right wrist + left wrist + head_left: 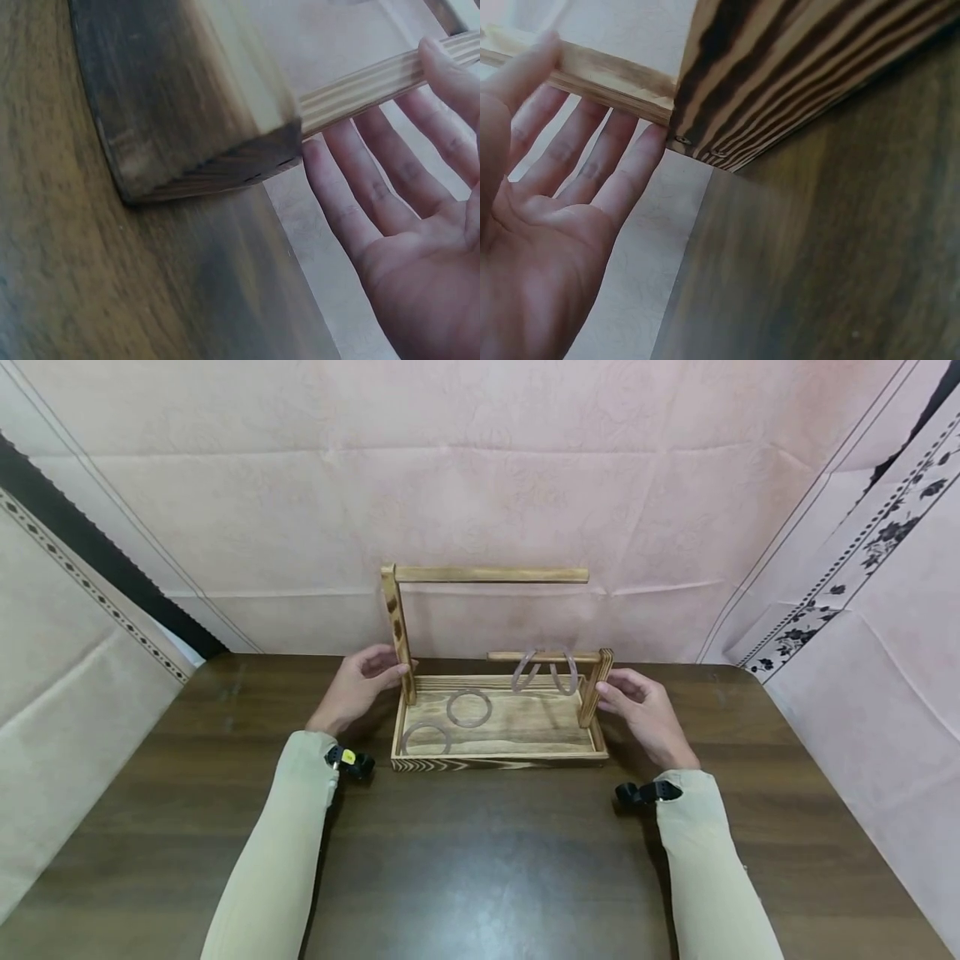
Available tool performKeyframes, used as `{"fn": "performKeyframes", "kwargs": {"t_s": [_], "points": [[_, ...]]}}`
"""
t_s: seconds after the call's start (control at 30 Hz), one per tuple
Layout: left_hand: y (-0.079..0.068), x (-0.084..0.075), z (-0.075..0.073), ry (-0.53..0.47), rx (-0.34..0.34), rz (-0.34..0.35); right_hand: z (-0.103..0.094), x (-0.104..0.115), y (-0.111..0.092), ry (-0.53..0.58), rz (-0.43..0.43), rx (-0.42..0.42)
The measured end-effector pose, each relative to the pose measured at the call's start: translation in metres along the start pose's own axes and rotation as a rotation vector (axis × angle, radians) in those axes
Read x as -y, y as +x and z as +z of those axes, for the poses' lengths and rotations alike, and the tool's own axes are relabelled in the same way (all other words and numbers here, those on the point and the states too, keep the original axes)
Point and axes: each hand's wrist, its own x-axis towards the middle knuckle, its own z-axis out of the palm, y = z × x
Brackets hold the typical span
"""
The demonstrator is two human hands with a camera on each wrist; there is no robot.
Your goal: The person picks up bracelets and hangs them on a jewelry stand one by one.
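A wooden display stand (495,763) has a shallow tray and two upright posts, each bearing a sideways bar. My left hand (363,681) pinches the taller left post (397,627), thumb on its near side and fingers behind, as the left wrist view also shows. The shorter right post (596,689) is between the thumb and fingers of my right hand (643,710). Two pale translucent rings hang on the lower bar (506,656), one of them a right-hand ring (573,677). Two more lie in the tray: an upper ring (487,714) and a lower ring (447,743).
The stand rests near the back edge of a dark brown wooden table (480,860). Behind the table hangs a pale pink patterned cloth (480,510), close to the upper bar (491,575). More cloth hangs on both sides.
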Motion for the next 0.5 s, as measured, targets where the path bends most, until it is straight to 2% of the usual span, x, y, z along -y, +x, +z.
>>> {"fn": "performKeyframes", "kwargs": {"t_s": [0.23,0.5], "points": [[0.0001,-0.002,-0.004,0.001,0.015,-0.007,0.0084,0.0006,-0.0001,-0.014,0.019,-0.037],[0.0012,-0.0023,-0.002,-0.003,0.015,-0.02,0.0086,0.004,-0.0059,-0.025,-0.012,-0.045]]}}
